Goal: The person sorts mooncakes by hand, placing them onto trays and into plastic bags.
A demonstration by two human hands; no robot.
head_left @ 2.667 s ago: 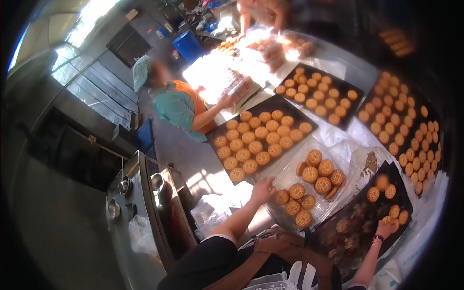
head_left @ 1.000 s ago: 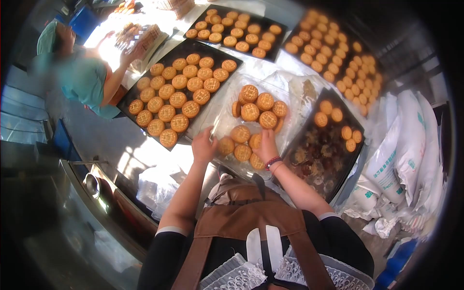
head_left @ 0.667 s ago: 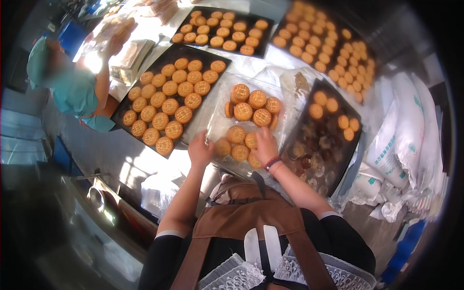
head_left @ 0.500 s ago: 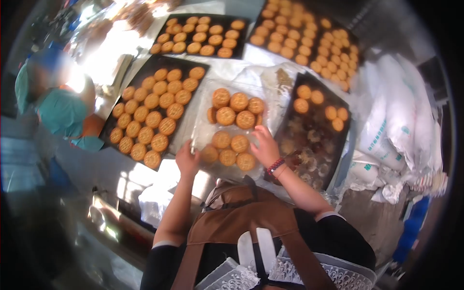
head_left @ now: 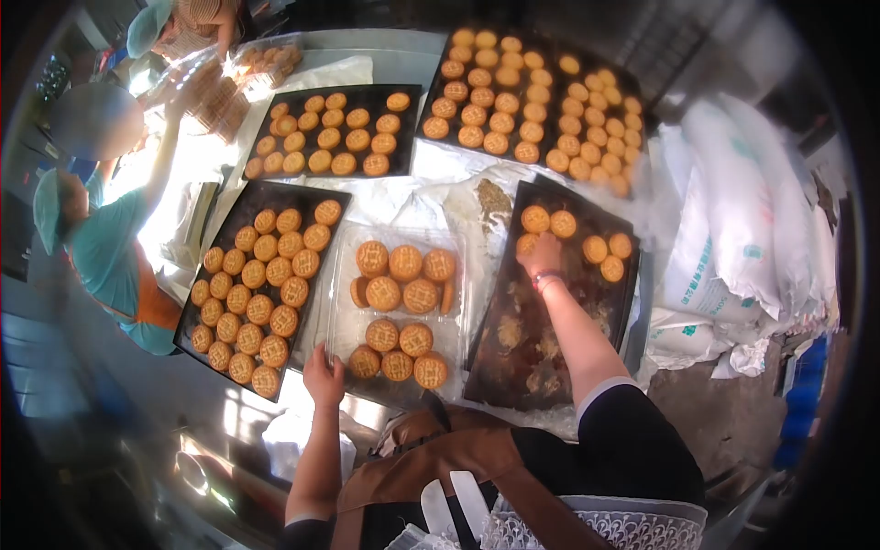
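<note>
In front of me lies a clear plastic tray [head_left: 341, 302] with round golden mooncakes [head_left: 383, 294] in its two sections, some upright on edge in the far one. My left hand [head_left: 323, 378] is at the tray's near left side, its fingers closed at the rim. To the right is a dark baking tray [head_left: 587, 312] with crumbs and several mooncakes at its far end. Over there my right hand [head_left: 544, 258] has its fingers on a mooncake [head_left: 526, 243], partly hiding it. A red bracelet circles that wrist.
More dark baking trays of mooncakes stand left [head_left: 206, 344], far left [head_left: 266, 115] and far right [head_left: 550, 73]. White sacks [head_left: 724, 211] are piled at the right. A co-worker in a teal top [head_left: 110, 238] reaches across at the left; another person [head_left: 197, 14] is behind.
My right hand has moved from the plastic tray to a mooncake on the right-hand baking tray. My left hand stays at the plastic tray's left side. The camera view has shifted.
</note>
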